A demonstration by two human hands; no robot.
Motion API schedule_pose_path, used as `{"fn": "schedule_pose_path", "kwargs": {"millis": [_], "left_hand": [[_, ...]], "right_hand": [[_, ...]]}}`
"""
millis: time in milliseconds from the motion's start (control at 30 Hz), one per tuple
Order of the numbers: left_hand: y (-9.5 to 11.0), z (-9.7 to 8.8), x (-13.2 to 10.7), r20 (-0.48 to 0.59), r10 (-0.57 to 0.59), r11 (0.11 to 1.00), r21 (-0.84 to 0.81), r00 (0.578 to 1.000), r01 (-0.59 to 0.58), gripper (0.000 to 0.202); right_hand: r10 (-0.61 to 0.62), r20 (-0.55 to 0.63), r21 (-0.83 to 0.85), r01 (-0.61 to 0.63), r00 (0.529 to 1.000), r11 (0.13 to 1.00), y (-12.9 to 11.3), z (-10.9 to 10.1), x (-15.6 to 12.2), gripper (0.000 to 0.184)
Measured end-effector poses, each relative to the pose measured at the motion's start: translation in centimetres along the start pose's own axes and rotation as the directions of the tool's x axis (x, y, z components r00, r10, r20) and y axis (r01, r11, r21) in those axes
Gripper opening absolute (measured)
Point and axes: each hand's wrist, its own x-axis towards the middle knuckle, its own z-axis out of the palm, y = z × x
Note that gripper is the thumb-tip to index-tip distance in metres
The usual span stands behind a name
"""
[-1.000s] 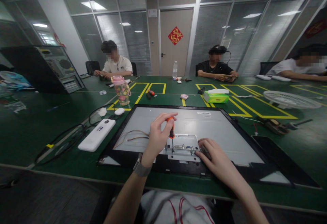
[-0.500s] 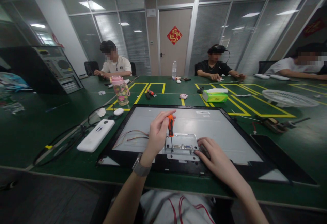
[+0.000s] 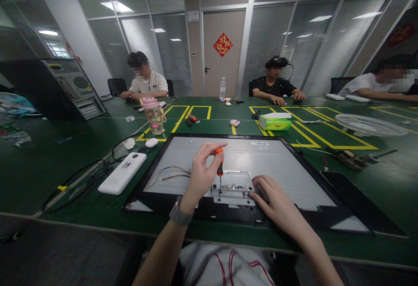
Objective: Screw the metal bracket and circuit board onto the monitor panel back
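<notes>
Now regripping the screwdriver (image 3: 221, 167), my left hand (image 3: 203, 168) is apparently resuming turning at eight o'clock on the bracket (image 3: 228, 200), my right hand (image 3: 273, 195) resting loose at three.

From here I see a green tabletop (image 3: 202, 128): a flat panel (image 3: 248, 162) lies by its near edge, a white slab (image 3: 122, 175) left of that, a green pack (image 3: 276, 123) beyond, a clear bottle (image 3: 222, 89) near the far edge.

held screwdriver (image 3: 220, 170): 1; framed panel (image 3: 277, 159): 1; computer tower (image 3: 70, 85): 1; pink-lidded bottle (image 3: 153, 118): 1; tissue pack (image 3: 276, 123): 1; co-workers (image 3: 148, 84): 3.
</notes>
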Motion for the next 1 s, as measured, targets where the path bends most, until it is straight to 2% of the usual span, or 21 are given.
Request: {"fn": "schedule_pose_path", "kwargs": {"millis": [100, 233, 300, 467, 633, 833, 1000], "left_hand": [[-0.10, 0.02, 0.01, -0.012, 0.019, 1.000, 0.014, 1.000, -0.019, 0.020], [-0.18, -0.07, 0.00, 0.064, -0.092, 0.988, -0.115, 0.994, 0.099, 0.034], [-0.28, -0.06, 0.01, 0.083, -0.120, 0.980, -0.147, 0.989, 0.131, 0.033], [-0.41, -0.01, 0.09, 0.031, -0.031, 0.998, -0.051, 0.999, 0.033, 0.020], [-0.22, -0.14, 0.10, 0.107, -0.076, 0.980, -0.175, 0.991, 0.094, 0.032], [-0.47, -0.11, 0.16, 0.013, -0.017, 0.993, -0.119, 1.000, 0.018, 0.018], [-0.19, -0.28, 0.09, 0.102, -0.152, 0.945, -0.276, 0.983, 0.175, 0.032]], "right_hand": [[0.003, 0.001, 0.001, -0.003, 1.000, 1.000, -0.03, -0.03, 0.01, 0.006], [0.002, 0.009, 0.001, -0.002, 1.000, 1.000, -0.06, -0.06, 0.01, 0.006], [0.001, 0.013, 0.000, -0.001, 1.000, 1.000, -0.05, -0.04, -0.01, 0.005], [-0.012, -0.004, -0.008, 0.012, 1.000, 1.000, -0.01, 0.08, -0.03, 0.006], [-0.012, -0.004, -0.007, 0.012, 1.000, 1.000, 0.05, 0.06, -0.02, 0.006], [-0.015, -0.002, -0.001, 0.015, 1.000, 1.000, 0.33, 0.20, -0.07, 0.005], [-0.004, 0.011, -0.004, 0.004, 1.000, 1.000, 0.35, 0.21, -0.04, 0.006]]}}
